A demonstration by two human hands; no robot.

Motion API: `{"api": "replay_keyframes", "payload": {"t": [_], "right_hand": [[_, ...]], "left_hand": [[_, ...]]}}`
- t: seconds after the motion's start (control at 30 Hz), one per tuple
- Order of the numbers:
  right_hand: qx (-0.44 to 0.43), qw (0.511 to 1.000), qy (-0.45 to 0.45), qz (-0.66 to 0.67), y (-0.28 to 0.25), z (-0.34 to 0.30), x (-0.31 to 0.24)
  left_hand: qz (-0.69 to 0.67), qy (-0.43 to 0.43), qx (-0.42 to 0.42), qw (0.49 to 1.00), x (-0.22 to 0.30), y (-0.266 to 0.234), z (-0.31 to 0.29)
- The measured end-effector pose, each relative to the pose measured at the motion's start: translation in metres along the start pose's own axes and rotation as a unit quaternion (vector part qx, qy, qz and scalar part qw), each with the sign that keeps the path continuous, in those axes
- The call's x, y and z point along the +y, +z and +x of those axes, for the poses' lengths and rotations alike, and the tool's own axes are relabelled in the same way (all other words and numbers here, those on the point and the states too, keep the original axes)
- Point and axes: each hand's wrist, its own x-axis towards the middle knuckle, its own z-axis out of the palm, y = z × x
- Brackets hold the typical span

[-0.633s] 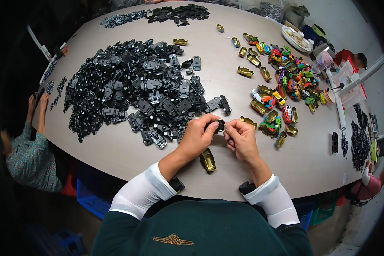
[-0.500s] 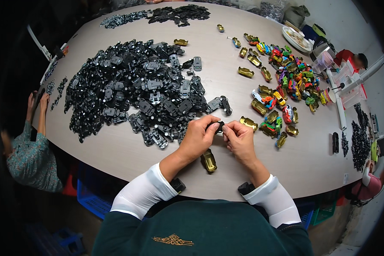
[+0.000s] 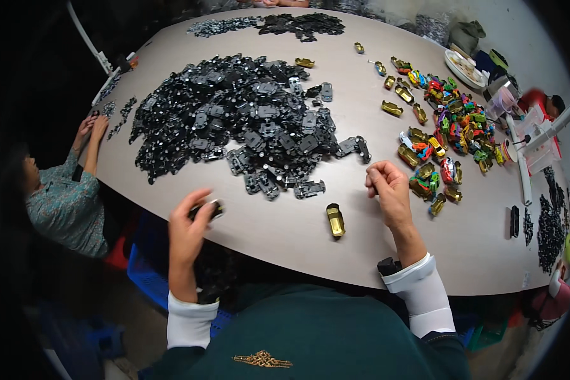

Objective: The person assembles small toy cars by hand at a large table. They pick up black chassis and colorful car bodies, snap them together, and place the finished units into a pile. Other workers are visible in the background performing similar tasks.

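The left hand (image 3: pixel 187 231) is raised over the near left edge of the round grey bench (image 3: pixel 278 234), its grip closed on a small dark toy car (image 3: pixel 208 209) pinched between thumb and fingertips, so the car sits off the bench surface at the hand's upper end. The right hand (image 3: pixel 389 190) hovers over the bench further right, well apart from the left, fingers curled into a loose fist; whether that grip holds anything small I cannot tell. Between the two hands, nearer the right one, a gold toy car body (image 3: pixel 335 220) lies alone on the bench. Beyond the hands spreads a big heap of black chassis parts (image 3: pixel 234 120), with a few stray pieces trailing toward the near edge. To the right of the right hand is a loose cluster of gold and brightly coloured toy car bodies (image 3: pixel 446 126), the nearest gold ones just beside the fist. A smaller dark pile (image 3: pixel 301 24) lies at the far side of the bench. At the left edge another person in a patterned teal top (image 3: pixel 60 202) sits with both hands resting on the bench rim. Both of the wearer's forearms are in white sleeves (image 3: pixel 421 294) over a dark green garment.
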Motion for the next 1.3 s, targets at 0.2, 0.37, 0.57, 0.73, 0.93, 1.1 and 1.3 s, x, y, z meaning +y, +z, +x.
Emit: {"api": "replay_keyframes", "payload": {"t": [0.2,0.37,0.57,0.73,0.93,1.1,1.3], "right_hand": [[-0.077,0.948,-0.072,-0.302,0.013,-0.014,-0.005],[-0.150,0.885,-0.084,-0.432,0.032,-0.031,-0.012],[-0.194,0.867,-0.065,-0.454,0.035,-0.034,-0.012],[-0.178,0.969,0.031,-0.167,0.023,-0.017,0.005],[-0.186,0.977,0.100,-0.037,0.016,-0.008,0.013],[-0.169,0.975,0.141,0.026,0.016,-0.008,0.009],[-0.175,0.973,0.149,0.025,0.018,-0.010,0.001]], "left_hand": [[0.382,-0.096,0.182,0.901,-0.108,-0.098,-0.080],[0.277,0.074,0.154,0.945,-0.062,-0.045,-0.039],[0.182,0.294,-0.109,0.932,0.008,0.072,0.016],[0.223,0.347,-0.187,0.892,0.014,0.130,0.033],[0.165,0.363,-0.117,0.910,-0.003,0.144,0.045],[-0.082,-0.011,-0.116,0.990,0.003,0.122,0.046],[-0.167,-0.060,-0.053,0.983,-0.009,0.079,0.056]]}}
